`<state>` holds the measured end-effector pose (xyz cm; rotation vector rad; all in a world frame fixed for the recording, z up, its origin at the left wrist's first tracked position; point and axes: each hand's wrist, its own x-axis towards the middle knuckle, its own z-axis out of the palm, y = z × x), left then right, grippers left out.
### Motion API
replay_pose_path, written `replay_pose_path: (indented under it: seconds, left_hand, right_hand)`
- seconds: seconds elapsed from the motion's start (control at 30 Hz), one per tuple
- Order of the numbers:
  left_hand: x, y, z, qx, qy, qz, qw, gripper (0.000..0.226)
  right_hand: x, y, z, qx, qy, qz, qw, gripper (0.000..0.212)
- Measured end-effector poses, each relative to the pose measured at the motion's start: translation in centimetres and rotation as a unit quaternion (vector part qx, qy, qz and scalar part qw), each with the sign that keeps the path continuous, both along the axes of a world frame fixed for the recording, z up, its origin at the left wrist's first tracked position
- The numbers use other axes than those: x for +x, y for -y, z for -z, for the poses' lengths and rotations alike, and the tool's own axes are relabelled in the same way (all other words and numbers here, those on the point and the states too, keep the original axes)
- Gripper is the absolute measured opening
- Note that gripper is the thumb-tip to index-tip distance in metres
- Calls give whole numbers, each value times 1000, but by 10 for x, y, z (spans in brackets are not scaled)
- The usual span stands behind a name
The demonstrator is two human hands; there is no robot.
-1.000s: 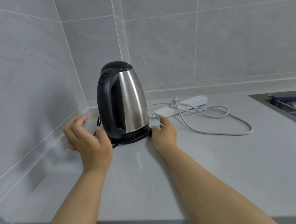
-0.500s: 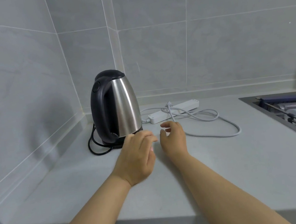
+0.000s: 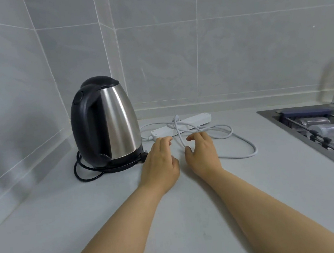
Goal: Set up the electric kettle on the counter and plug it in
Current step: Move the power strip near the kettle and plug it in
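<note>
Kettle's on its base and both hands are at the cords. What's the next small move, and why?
Probably take the black plug with the left hand and carry it to the white power strip. The kettle already sits on its base, its black cord lies loose on the counter, and the plug is beside that hand, not in the strip. The right hand holds nothing.

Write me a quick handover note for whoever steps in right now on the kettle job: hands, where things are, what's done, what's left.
Left hand: open, holding nothing, over the counter beside the kettle base.
Right hand: open, fingers loosely curved near the white cord, gripping nothing.
Kettle: upright on its base in the corner, black cord looped at its foot.
Power strip: against the back wall, its cord loose across it.
Done: kettle placed.
Left: find the kettle's plug, apparently by the left hand, and plug it into the strip.
</note>
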<state>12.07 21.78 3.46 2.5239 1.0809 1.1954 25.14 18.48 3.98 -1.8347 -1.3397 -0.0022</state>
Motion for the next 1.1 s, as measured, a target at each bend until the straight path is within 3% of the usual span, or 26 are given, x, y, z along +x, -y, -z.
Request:
replay_pose_path:
  seconds: [0.13, 0.33, 0.5, 0.8, 0.87, 0.97, 1.1]
  left_hand:
    - [17, -22, -3, -25, -5, -70, 997, 56]
    - [41, -50, -5, -26, -6, -57, 998, 49]
    - [60, -74, -4, -22, -50, -91, 994, 57]
    - [76, -114, 0, -88, -126, -181, 971, 51]
    - [78, -123, 3, -110, -157, -189, 963, 58]
    - [80, -130, 5, -105, -181, -200, 957, 63]
    - [81, -127, 2, -81, -178, -203, 960, 58]
  right_hand:
    - [1, -10, -1, -21, 39, 10, 999, 37]
    - [11, -26, -2, -10, 39, 30, 999, 39]
    - [23, -43, -2, -27, 44, 52, 997, 41]
    - [40, -73, 4, -137, 70, 34, 988, 82]
    - [43, -78, 5, -158, 66, 36, 985, 85]
    - [45, -83, 7, -172, 88, 50, 980, 78]
    - [48, -84, 5, -164, 118, 82, 976, 44]
